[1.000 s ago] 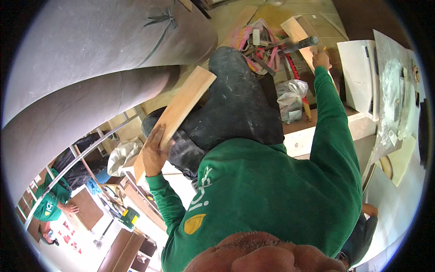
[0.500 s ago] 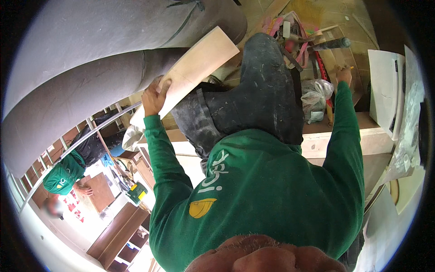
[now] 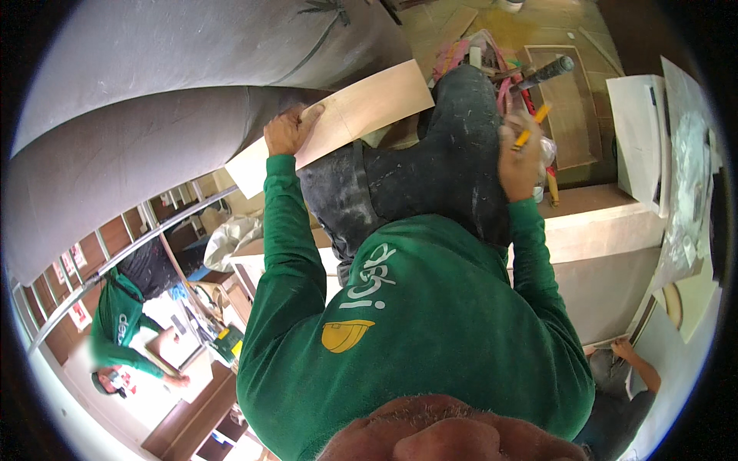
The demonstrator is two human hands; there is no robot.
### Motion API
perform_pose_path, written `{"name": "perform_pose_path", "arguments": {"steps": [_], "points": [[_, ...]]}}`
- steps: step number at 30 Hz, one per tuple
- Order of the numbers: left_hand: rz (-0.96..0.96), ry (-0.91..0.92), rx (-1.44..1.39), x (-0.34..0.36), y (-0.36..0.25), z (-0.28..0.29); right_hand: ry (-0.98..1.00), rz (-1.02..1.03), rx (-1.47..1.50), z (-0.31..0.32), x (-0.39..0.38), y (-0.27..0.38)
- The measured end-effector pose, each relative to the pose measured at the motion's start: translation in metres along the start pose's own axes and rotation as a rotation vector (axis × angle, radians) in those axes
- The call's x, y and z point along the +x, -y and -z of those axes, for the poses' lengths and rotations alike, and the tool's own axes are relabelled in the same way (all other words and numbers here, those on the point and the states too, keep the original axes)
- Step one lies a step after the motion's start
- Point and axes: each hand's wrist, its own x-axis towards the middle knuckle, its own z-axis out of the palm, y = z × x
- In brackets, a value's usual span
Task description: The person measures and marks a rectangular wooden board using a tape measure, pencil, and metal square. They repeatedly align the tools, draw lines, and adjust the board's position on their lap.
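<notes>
A long, pale wooden board (image 3: 367,107) lies slantwise over my bent leg, its far end by my knee. My left hand (image 3: 290,131) grips the board along its upper edge, thumb on the face, and a faint line crosses the wood near the thumb. Over on the right, beside my knee, my right hand (image 3: 520,157) is closed on a yellow pencil (image 3: 532,127) that sticks up between the fingers. This hand is slightly blurred and does not touch the board.
Large grey wrapped rolls (image 3: 154,138) fill the upper left. Beyond my knee are a hammer (image 3: 547,73) with a dark handle, a pink bag (image 3: 453,58) and a shallow wooden frame (image 3: 565,107). One co-worker (image 3: 119,323) handles a panel at lower left; another person's arm (image 3: 634,365) shows at lower right.
My right hand has come left from the tool area with the pencil, toward my knee. The board has swung flatter and shifted right and down. At lower right another person's arm has appeared.
</notes>
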Motion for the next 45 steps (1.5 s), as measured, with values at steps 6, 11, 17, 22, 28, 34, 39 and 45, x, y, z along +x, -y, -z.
{"name": "perform_pose_path", "arguments": {"steps": [6, 11, 17, 22, 28, 34, 39, 45], "points": [[0.028, 0.038, -0.005, 0.0, 0.011, -0.011, 0.149, 0.19, -0.264, -0.04, 0.021, 0.039], [0.1, -0.03, -0.296, -0.042, 0.017, 0.007, 0.155, 0.181, -0.188, -0.043, 0.02, 0.028], [-0.127, 0.024, -0.486, -0.07, -0.033, 0.038, 0.128, -0.04, 0.185, -0.048, 0.018, 0.028], [-0.297, 0.139, -0.363, -0.063, -0.091, 0.047, -0.067, -0.265, 0.387, -0.034, 0.019, -0.007], [-0.264, 0.175, -0.363, -0.061, -0.11, 0.037, -0.233, -0.355, 0.404, 0.044, 0.002, -0.047], [-0.177, 0.084, -0.386, -0.067, -0.082, 0.039, -0.288, -0.431, 0.352, 0.113, -0.005, -0.075], [-0.099, 0.059, -0.342, -0.076, -0.056, 0.054, -0.22, -0.481, 0.2, 0.131, -0.004, -0.086], [-0.076, 0.101, -0.438, -0.088, -0.028, 0.039, -0.049, -0.274, -0.13, 0.1, 0.008, -0.073]]}}
